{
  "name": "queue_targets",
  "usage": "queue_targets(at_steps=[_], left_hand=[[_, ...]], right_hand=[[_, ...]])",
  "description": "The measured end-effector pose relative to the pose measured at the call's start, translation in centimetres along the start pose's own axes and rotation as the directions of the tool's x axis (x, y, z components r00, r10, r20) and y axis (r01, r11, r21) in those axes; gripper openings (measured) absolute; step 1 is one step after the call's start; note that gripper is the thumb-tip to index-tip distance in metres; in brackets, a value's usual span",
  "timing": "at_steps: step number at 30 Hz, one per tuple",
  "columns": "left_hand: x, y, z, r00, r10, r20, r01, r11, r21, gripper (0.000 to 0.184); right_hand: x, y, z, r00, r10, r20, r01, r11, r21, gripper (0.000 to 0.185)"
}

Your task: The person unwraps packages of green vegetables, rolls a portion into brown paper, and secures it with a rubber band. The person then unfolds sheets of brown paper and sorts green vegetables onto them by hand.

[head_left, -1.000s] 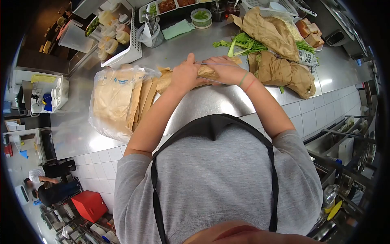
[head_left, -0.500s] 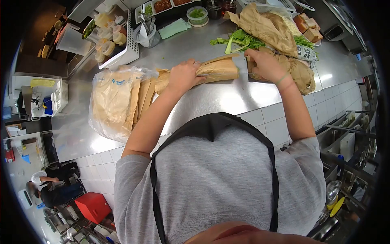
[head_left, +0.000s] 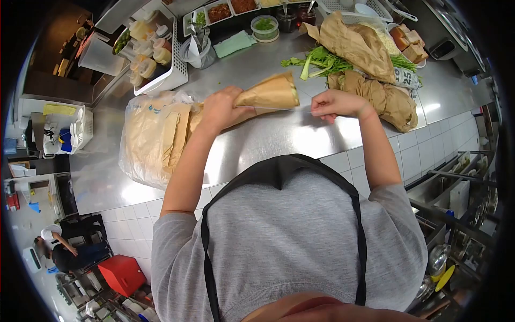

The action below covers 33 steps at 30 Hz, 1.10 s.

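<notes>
My left hand [head_left: 221,110] is wrapped round a roll of brown paper [head_left: 271,92] lying on the steel counter [head_left: 257,140]. The roll's right end is open and shows something pale green at its rim. From the roll a thin, pale strand stretches to my right hand [head_left: 335,104], whose fingers are pinched on it. Left of the roll lies a clear plastic bag of flat brown paper bags [head_left: 150,131]. Beyond my right hand are a crumpled brown paper parcel [head_left: 378,99], another brown paper bag [head_left: 357,45] and leafy green stalks [head_left: 322,61].
A white basket of squeeze bottles [head_left: 170,75] stands at the back left, beside a tub of utensils [head_left: 197,52]. Behind are a green cloth [head_left: 235,44], a round tub of greens [head_left: 265,27] and dark jars [head_left: 287,20]. Two people stand far off at the lower left.
The paper roll has shifted left and tilted, its right end now flared. My left hand moved left with it. My right hand left the parcel, came nearer the roll's end and closed on the strand.
</notes>
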<state>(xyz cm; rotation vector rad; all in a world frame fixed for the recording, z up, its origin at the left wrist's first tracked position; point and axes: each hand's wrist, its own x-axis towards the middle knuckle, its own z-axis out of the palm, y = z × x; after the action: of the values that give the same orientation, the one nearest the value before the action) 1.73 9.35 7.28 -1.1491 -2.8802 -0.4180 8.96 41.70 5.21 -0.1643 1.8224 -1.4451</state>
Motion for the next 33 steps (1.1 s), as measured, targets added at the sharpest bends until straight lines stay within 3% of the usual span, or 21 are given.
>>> queue_targets(at_steps=[3, 5, 6, 7, 8, 9, 11, 12, 13, 14, 15, 17, 18, 19, 22, 26, 27, 29, 31, 32, 33], left_hand=[[0.3, -0.5, -1.1, 0.997, -0.078, 0.012, 0.078, 0.997, -0.018, 0.048], [0.5, 0.3, -2.1, 0.990, -0.129, 0.060, 0.135, 0.983, -0.122, 0.049], [0.6, 0.2, -1.7, 0.991, -0.119, 0.063, 0.126, 0.985, -0.122, 0.049], [0.6, -0.2, -1.0, 0.974, -0.206, 0.091, 0.225, 0.905, -0.360, 0.049], [0.6, -0.5, -0.5, 0.948, -0.287, 0.139, 0.314, 0.759, -0.570, 0.050], [0.6, -0.5, -0.3, 0.947, -0.292, 0.134, 0.315, 0.759, -0.570, 0.050], [0.1, -0.3, 0.1, 0.881, -0.386, 0.273, 0.396, 0.287, -0.872, 0.039], [-0.3, -0.1, 0.3, 0.878, -0.389, 0.279, 0.403, 0.285, -0.870, 0.039], [-0.6, 0.1, 0.4, 0.870, -0.394, 0.298, 0.388, 0.174, -0.905, 0.039], [-0.7, 0.2, 0.5, 0.864, -0.393, 0.315, 0.367, 0.062, -0.928, 0.040], [-0.9, 0.4, 0.7, 0.866, -0.388, 0.316, 0.369, 0.066, -0.927, 0.040], [-1.2, 0.5, 1.4, 0.857, -0.412, 0.309, 0.346, 0.015, -0.938, 0.036], [-1.3, 0.4, 1.8, 0.857, -0.417, 0.304, 0.341, 0.015, -0.940, 0.036], [-1.2, 0.4, 2.2, 0.857, -0.427, 0.289, 0.300, -0.044, -0.953, 0.038], [-0.9, 0.7, 3.0, 0.844, -0.458, 0.280, 0.213, -0.193, -0.958, 0.044], [-0.9, 1.7, 4.1, 0.853, -0.418, 0.313, 0.129, -0.412, -0.902, 0.051], [-1.0, 2.0, 4.7, 0.853, -0.416, 0.314, 0.130, -0.414, -0.901, 0.051], [-1.5, 2.3, 6.2, 0.867, -0.330, 0.374, 0.138, -0.563, -0.815, 0.046], [-2.2, 2.1, 7.8, 0.867, -0.291, 0.404, 0.162, -0.602, -0.782, 0.046], [-2.5, 1.9, 8.5, 0.868, -0.247, 0.430, 0.190, -0.635, -0.749, 0.046], [-2.9, 1.9, 8.5, 0.868, -0.245, 0.432, 0.193, -0.635, -0.748, 0.046]], right_hand=[[-1.0, -0.4, 0.6, 0.990, -0.108, 0.091, 0.115, 0.991, -0.071, 0.024], [-0.1, 0.4, 1.8, 0.991, -0.072, 0.108, 0.078, 0.996, -0.049, 0.024], [1.0, 2.0, 2.2, 0.992, -0.105, 0.074, 0.116, 0.978, -0.175, 0.023], [1.6, 2.4, 2.7, 0.989, -0.140, 0.047, 0.147, 0.942, -0.302, 0.022], [2.0, 2.6, 3.8, 0.980, -0.200, 0.020, 0.198, 0.941, -0.275, 0.021], [2.4, 2.8, 4.8, 0.942, -0.333, -0.045, 0.317, 0.925, -0.209, 0.021], [0.9, -0.8, 5.9, 0.764, -0.589, -0.261, 0.525, 0.804, -0.278, 0.019], [0.1, -1.7, 5.5, 0.757, -0.559, -0.339, 0.562, 0.821, -0.100, 0.019], [-0.5, -2.5, 4.8, 0.750, -0.515, -0.415, 0.593, 0.802, 0.075, 0.019], [-1.0, -3.0, 4.0, 0.720, -0.562, -0.406, 0.596, 0.802, -0.054, 0.022], [-0.9, -3.0, 4.2, 0.717, -0.562, -0.412, 0.597, 0.800, -0.054, 0.022], [0.3, -3.1, 4.9, 0.651, -0.644, -0.402, 0.758, 0.583, 0.294, 0.022], [1.5, -2.5, 5.5, 0.599, -0.714, -0.362, 0.766, 0.381, 0.517, 0.025], [2.0, -2.5, 5.9, 0.599, -0.718, -0.353, 0.765, 0.385, 0.517, 0.025], [2.3, -2.8, 7.6, 0.589, -0.604, -0.537, 0.686, 0.022, 0.727, 0.024], [2.1, -2.0, 7.1, 0.595, -0.653, -0.469, 0.602, -0.024, 0.798, 0.024], [2.3, -1.6, 7.4, 0.616, -0.618, -0.488, 0.594, -0.042, 0.803, 0.027], [2.5, -1.6, 7.7, 0.640, -0.585, -0.499, 0.582, -0.056, 0.811, 0.034], [2.4, -1.9, 7.9, 0.529, -0.744, -0.408, 0.531, -0.084, 0.843, 0.043], [2.3, -2.1, 7.7, 0.529, -0.744, -0.409, 0.531, -0.086, 0.843, 0.043], [2.2, -2.3, 7.3, 0.615, -0.598, -0.514, 0.642, 0.002, 0.766, 0.046]])
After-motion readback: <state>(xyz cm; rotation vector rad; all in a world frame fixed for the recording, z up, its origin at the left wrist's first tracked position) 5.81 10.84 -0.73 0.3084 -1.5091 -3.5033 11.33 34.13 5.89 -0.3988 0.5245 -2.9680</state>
